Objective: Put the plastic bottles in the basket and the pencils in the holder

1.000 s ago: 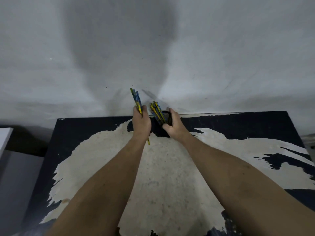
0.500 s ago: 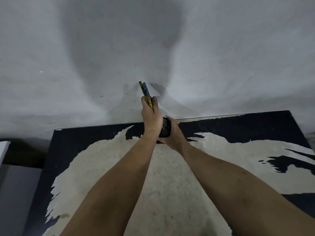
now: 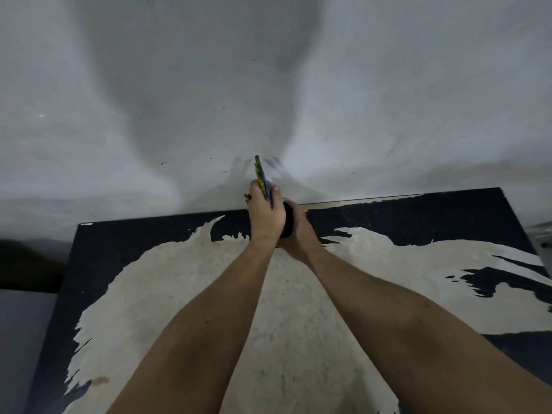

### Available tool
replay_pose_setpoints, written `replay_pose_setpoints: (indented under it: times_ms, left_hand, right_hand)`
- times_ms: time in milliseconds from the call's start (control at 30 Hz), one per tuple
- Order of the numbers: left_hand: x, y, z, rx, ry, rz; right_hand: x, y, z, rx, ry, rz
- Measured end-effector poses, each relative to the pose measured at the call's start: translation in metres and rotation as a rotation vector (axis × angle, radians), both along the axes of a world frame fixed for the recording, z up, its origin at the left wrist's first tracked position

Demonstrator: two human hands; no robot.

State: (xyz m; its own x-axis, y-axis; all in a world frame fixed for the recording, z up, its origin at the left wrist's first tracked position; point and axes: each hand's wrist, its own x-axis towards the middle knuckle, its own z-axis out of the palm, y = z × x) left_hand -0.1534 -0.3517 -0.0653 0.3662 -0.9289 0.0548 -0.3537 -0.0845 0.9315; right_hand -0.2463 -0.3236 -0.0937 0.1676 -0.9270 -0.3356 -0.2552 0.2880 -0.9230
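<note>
My left hand (image 3: 265,216) grips a bunch of blue and yellow pencils (image 3: 260,176), which stick up above my fist against the wall. It sits directly over the black pencil holder (image 3: 288,219), near the table's far edge. My right hand (image 3: 300,234) wraps around the holder from the right and behind. Most of the holder is hidden by both hands. The pencils' lower ends are hidden too, so I cannot tell whether they are inside the holder. No plastic bottles or basket are in view.
The table (image 3: 418,222) is black with large worn, pale patches. Its far edge meets a grey wall (image 3: 268,85). A grey surface (image 3: 24,339) lies lower at the left beyond the table's edge.
My left hand has moved right with its pencils, from beside the holder to directly above it. The pencils that stood out of the holder a second ago are now hidden behind my hand.
</note>
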Motion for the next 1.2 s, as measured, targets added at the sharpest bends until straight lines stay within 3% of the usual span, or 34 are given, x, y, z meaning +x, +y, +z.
replay_pose_setpoints:
  times_ms: [133,267,667,1033,1200]
  left_hand:
    - [-0.001,0.0,0.007,-0.025,0.009,-0.018]
    - [-0.002,-0.001,0.017,-0.069,-0.01,-0.052]
    - [0.01,0.007,0.027,-0.068,-0.676,-0.121]
    - [0.035,0.021,0.049,-0.025,-0.471,-0.104]
    - [0.042,0.042,0.078,0.015,-0.438,-0.077]
  right_hand:
    - [0.0,0.002,0.005,0.005,-0.082,-0.034]
    - [0.001,0.003,0.007,-0.071,0.05,-0.004]
    - [0.0,0.003,0.009,-0.198,0.192,0.02]
    - [-0.009,-0.003,0.013,0.006,0.224,0.046]
    - [-0.018,0.01,0.049,0.017,0.387,0.076]
